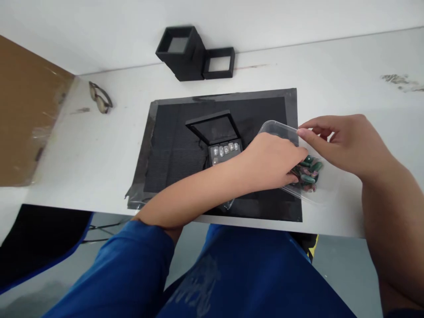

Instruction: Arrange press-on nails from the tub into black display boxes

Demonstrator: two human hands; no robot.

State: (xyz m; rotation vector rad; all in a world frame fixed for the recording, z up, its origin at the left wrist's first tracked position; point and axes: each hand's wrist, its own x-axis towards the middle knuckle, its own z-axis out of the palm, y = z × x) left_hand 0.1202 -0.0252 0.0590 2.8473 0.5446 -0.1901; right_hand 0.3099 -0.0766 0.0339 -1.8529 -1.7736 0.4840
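Observation:
A clear plastic container [280,128] straddles the right edge of the black mat, tilted. Glossy green and reddish oval pieces [308,179], resembling false nails, lie heaped inside it. My left hand [274,161] reaches across into the container, thumb and forefinger apart beside the pieces; its other fingers are hidden. With thumb and fingers, my right hand [344,141] pinches the container's far right rim. Left of my left hand stands a black case [215,128] with its lid raised. Small pale decorated pieces [226,149] sit in a row in the case, partly covered by my left forearm.
The black mat [175,145] lies on a white table [357,101]. Against the wall are stacked black boxes [185,57] and a low black frame [219,64]. Glasses [100,98] rest at the left, near a cardboard panel [29,115]. A dark chair [39,238] stands lower left.

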